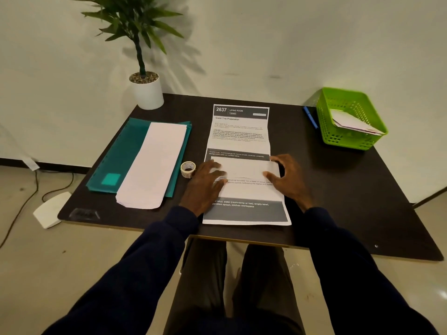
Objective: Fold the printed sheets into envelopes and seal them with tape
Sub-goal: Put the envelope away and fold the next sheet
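A long printed sheet point(239, 134) headed "2637 Living Room" lies lengthwise on the dark table point(338, 184) in front of me. Across its middle sits a small white folded paper point(242, 168). My left hand point(205, 184) rests on that paper's left end with spread fingers. My right hand point(289, 177) pinches its right end between thumb and fingers. A small roll of clear tape point(188, 168) stands just left of my left hand, apart from the sheet.
A stack of white sheets point(154, 163) lies on a teal folder point(118, 151) at the left. A green basket point(350, 102) holding folded papers point(353, 123) stands at the back right, with a blue pen point(310, 118) beside it. A potted plant point(147, 93) occupies the back left corner.
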